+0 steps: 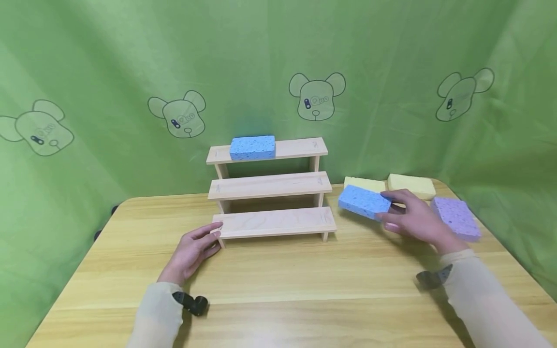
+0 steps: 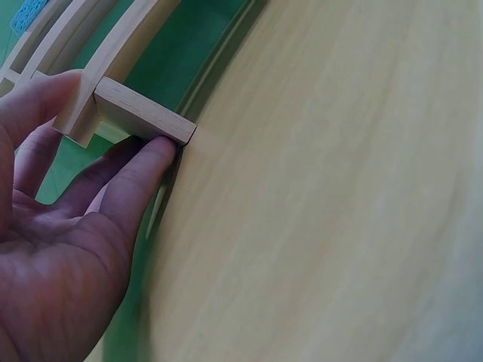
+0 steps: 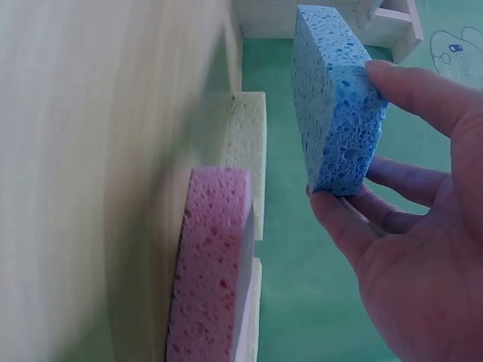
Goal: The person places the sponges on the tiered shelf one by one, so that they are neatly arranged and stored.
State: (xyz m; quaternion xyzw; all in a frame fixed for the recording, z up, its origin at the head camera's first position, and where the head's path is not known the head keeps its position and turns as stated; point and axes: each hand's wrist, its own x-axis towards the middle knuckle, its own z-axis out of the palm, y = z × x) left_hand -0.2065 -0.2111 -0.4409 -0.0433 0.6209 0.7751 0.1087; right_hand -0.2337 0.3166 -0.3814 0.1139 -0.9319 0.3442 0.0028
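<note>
In the head view, my right hand [image 1: 413, 217] pinches the right end of a blue sponge [image 1: 363, 200], held above the table just right of a three-tier wooden shelf [image 1: 274, 222]. The right wrist view shows the thumb on one edge of this blue sponge [image 3: 351, 124] and fingers on the opposite edge. My left hand [image 1: 193, 251] grips the left end of the lowest tier. There the thumb lies on the board and fingers press against the leg [image 2: 143, 113]. A second blue sponge [image 1: 253, 147] rests on the top tier, left of its middle.
Two pale yellow sponges [image 1: 411, 186] lie at the table's back right. A purple sponge [image 1: 456, 218], pinkish in the right wrist view, lies nearer the right edge. A green curtain [image 1: 248, 58] with bear-head prints hangs behind the wooden table [image 1: 278, 299].
</note>
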